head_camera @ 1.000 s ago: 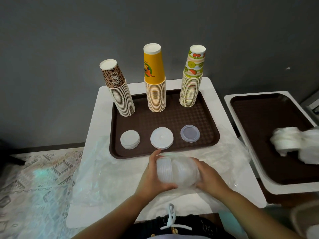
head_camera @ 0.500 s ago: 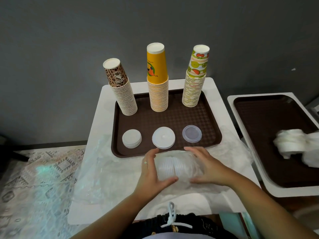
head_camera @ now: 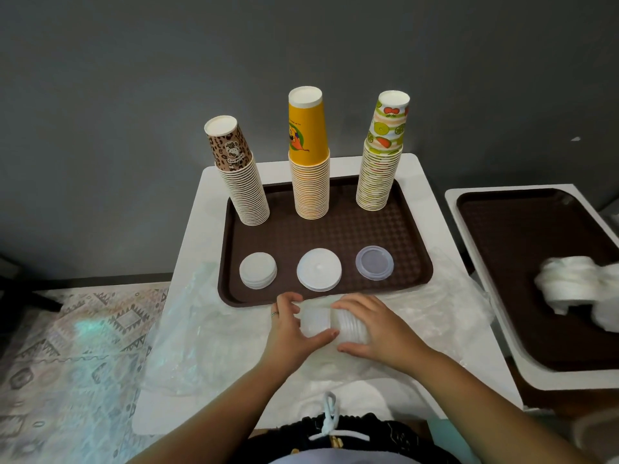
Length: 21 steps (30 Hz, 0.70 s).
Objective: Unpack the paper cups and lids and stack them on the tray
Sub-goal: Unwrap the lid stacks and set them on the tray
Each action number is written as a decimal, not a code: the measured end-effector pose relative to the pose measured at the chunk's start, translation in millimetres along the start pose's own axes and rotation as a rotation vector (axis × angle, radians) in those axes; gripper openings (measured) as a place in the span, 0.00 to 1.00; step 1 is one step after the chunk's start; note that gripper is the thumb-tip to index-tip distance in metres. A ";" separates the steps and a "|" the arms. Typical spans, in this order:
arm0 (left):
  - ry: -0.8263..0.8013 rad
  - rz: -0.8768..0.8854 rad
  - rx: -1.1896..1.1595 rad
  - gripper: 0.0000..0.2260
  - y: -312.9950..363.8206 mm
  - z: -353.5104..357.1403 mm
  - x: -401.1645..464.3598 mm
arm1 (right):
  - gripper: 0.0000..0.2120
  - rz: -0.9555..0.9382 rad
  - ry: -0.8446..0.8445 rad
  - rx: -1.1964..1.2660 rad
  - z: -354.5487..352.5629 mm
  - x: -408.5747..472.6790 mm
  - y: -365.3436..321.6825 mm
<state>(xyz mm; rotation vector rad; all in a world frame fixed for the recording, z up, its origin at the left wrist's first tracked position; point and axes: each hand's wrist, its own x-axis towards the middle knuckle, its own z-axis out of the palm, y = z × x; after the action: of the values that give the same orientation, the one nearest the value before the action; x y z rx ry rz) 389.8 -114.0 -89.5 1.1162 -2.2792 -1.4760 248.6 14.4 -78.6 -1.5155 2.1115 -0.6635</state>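
A ribbed, translucent white sleeve of lids (head_camera: 335,324) lies on its side on the bench (head_camera: 432,209), just near of the brown tray (head_camera: 335,229). The left hand (head_camera: 288,329) and right hand (head_camera: 375,326) each curl around it.

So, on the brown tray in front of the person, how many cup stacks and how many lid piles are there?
Cup stacks: 3 (leopard, yellow, fruit-print)
Lid piles: 3 (small white, large white, clear)
Total: 6

Left hand (head_camera: 292,329) and right hand (head_camera: 378,328) curl inward, gripping.
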 end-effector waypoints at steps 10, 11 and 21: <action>-0.116 0.087 0.204 0.33 16.1 -9.6 1.0 | 0.32 0.024 -0.051 -0.066 3.0 7.2 -4.0; -0.111 0.094 0.202 0.33 15.9 -11.1 0.6 | 0.32 0.022 -0.053 -0.067 3.0 7.6 -4.3; 0.267 0.259 0.064 0.33 65.9 -51.4 8.7 | 0.35 0.086 0.295 0.195 -17.6 14.0 -21.6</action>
<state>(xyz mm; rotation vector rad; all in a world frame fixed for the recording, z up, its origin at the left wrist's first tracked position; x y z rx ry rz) 379.6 -141.6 -10.7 0.9279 -2.1981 -1.0945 249.6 -2.8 -52.7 -1.2781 2.2312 -1.0831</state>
